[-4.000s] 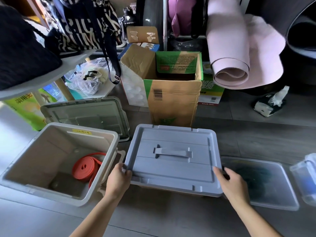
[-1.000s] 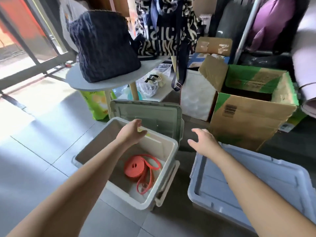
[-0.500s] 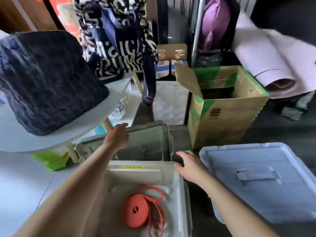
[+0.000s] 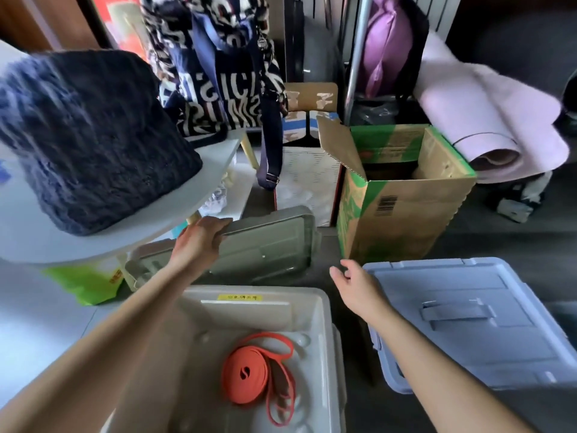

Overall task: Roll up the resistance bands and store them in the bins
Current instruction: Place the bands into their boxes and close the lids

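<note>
**Lid in L hand, R hand free**

L hand [image 4: 199, 242] grips the far-left edge of the grey lid [image 4: 268, 248]. Its long axis runs toward the R hand [image 4: 356, 285], which hovers w/ relaxed fingers near the right end. The rolled orange band [image 4: 246, 373] lies in the white bin [image 4: 324, 323], on the nearer side of both hands. The round surface [image 4: 203, 182] overhangs the L hand, and the cardboard box [image 4: 402, 214] crowds the right.

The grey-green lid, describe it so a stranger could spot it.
Find the tall cardboard box. Left of it, behind the open white bin, is a lid gripped by the left hand. Unlike the flat blue lid, it is grey-green and tilted.
</note>
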`<state>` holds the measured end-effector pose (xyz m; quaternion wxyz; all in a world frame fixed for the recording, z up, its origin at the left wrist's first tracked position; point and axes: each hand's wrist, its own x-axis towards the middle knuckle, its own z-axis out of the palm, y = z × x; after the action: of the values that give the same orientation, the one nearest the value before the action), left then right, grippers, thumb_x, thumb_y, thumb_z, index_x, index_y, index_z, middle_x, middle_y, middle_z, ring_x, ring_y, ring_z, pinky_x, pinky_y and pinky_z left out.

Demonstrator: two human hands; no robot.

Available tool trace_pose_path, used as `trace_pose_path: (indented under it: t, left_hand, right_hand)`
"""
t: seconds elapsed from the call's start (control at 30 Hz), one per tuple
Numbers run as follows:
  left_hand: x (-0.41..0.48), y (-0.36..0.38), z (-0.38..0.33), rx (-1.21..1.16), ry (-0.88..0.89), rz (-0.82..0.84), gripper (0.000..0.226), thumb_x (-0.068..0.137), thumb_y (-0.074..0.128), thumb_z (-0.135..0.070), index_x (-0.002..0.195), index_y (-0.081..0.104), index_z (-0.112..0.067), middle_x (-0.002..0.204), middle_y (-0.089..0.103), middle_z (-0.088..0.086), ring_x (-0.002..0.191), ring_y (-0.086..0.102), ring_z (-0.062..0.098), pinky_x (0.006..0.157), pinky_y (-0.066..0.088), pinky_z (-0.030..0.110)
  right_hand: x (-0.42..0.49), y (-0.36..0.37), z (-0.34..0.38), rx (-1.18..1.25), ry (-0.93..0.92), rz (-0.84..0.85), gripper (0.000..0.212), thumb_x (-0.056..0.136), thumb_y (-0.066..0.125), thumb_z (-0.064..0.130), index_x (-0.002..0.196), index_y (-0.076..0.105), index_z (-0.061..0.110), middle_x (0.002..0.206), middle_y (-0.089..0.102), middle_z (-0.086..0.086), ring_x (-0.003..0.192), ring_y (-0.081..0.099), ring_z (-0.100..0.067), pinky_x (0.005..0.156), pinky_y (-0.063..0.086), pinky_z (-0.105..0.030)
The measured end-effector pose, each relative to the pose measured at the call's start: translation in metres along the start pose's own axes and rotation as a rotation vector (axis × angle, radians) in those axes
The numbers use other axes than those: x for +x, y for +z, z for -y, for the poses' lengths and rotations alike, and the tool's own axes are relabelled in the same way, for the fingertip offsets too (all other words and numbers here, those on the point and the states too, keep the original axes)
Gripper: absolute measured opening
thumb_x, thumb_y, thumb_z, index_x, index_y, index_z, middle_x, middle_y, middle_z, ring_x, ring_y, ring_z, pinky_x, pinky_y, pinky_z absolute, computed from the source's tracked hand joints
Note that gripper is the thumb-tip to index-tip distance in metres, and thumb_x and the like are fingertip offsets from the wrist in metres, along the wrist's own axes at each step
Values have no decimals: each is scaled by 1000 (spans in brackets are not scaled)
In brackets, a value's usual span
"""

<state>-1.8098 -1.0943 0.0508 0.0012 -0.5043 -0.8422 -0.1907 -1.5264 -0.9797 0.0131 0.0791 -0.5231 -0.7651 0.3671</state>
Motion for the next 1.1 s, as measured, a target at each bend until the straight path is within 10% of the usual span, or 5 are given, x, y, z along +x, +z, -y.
trace_pose_path:
  t: [0.33, 0.47, 0.63, 0.9, 1.1]
  left_hand:
    - [-97, -40, -49, 54, 299, -69, 39, 89, 59, -12, 128, 59, -19, 117, 63, 2, 103, 59, 27, 92, 44, 40]
    - [-147, -37, -55, 131, 310, -72, 48, 87, 60, -10, 134, 51, -20, 120, 61, 2, 111, 57, 25, 100, 42, 48]
    - [-202, -28, -51, 201, 285, 1, 73, 74, 78, -19, 138, 43, -22, 118, 59, 3, 105, 60, 25, 90, 50, 38]
    - [-213, -6, 31, -41, -698, 16, 72, 89, 56, -47, 144, 31, -8, 145, 34, 17, 132, 32, 34, 108, 26, 42]
    - [-226, 16, 74, -66, -998, 164, 38, 91, 51, -45, 97, 48, -8, 100, 59, 15, 92, 55, 33, 74, 42, 37]
  right_hand:
    - [7, -41, 25, 825, 425, 145, 58, 84, 45, 69, 117, 41, 22, 104, 57, -11, 86, 65, -28, 67, 56, -37]
    - [0, -33, 3, 715, 467, 298, 56, 75, 73, 50, 113, 54, 15, 98, 60, -8, 78, 64, -22, 43, 47, -24]
    - [-23, -6, -22, 460, 359, 384, 40, 86, 67, 30, 112, 58, 2, 93, 65, -13, 81, 63, -23, 55, 51, -28]
    - [-67, 25, -40, 71, 127, 388, 66, 89, 62, 31, 138, 31, 0, 133, 44, -15, 110, 54, -32, 72, 58, -39]
    - [-82, 31, -41, -224, 12, 357, 39, 90, 52, 47, 100, 43, 10, 93, 59, -3, 79, 65, -23, 74, 57, -40]
